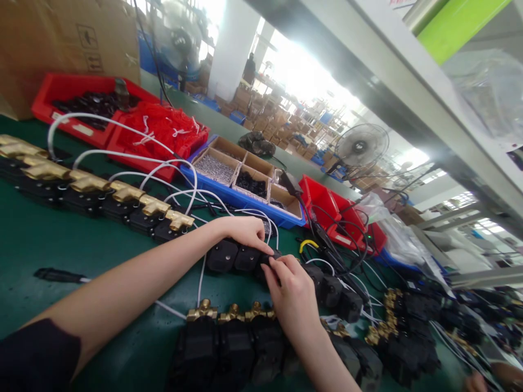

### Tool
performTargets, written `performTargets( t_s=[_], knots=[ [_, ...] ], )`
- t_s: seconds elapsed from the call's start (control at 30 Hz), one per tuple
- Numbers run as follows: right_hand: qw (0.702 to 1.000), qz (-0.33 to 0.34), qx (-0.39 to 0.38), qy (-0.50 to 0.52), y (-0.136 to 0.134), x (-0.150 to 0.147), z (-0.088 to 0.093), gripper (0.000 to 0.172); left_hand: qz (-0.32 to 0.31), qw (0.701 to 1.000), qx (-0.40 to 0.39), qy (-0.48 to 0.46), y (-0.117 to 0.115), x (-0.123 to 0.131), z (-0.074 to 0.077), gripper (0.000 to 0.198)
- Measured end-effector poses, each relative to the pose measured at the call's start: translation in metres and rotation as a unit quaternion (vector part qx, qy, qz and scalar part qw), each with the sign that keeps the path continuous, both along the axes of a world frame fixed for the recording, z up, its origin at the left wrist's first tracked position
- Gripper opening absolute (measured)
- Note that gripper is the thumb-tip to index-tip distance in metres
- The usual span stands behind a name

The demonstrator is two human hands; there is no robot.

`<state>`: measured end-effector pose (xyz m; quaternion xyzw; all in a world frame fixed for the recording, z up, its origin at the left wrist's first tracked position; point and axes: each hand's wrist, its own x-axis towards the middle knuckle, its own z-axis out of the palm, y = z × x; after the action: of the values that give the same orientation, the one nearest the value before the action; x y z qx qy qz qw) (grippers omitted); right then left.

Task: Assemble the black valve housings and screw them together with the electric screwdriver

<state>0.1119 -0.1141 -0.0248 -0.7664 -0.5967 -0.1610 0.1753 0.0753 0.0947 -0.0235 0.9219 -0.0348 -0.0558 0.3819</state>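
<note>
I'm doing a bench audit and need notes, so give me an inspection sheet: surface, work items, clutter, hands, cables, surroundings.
Surface: green tabletop, largely covered by parts.
Work items: rows of black housings; brass fittings visible on many.
Clutter: red bins and a divided blue tray at the back; clear plastic at right.
Hands: left hand and right hand meet fingertip to fingertip at one housing; any small part between them is hidden.
Cables: white cables loop over the left row; black connector lies at left.
Surroundings: cardboard box behind the bins, fan beyond; another person's hand at lower right.
</note>
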Motion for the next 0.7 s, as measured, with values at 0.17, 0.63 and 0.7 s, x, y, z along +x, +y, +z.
performTargets(
  t_s=[0.17, 0.63, 0.7],
  knots=[
    [0.999, -0.029, -0.017, -0.039, 0.0024, -0.0014, -0.0025, 0.025, -0.004, 1.000, -0.002, -0.010, 0.0010, 0.0002, -0.0017, 0.053],
    [0.999, -0.020, -0.034, -0.020, 0.0005, -0.0020, -0.0091, 0.020, -0.016, 0.998, -0.049, -0.036, -0.0011, 0.0005, -0.0080, 0.047],
    [1.000, -0.016, -0.013, 0.008, -0.0009, -0.0006, -0.0060, 0.017, 0.001, 0.997, -0.072, -0.032, -0.0009, -0.0006, -0.0071, 0.050]
  ],
)
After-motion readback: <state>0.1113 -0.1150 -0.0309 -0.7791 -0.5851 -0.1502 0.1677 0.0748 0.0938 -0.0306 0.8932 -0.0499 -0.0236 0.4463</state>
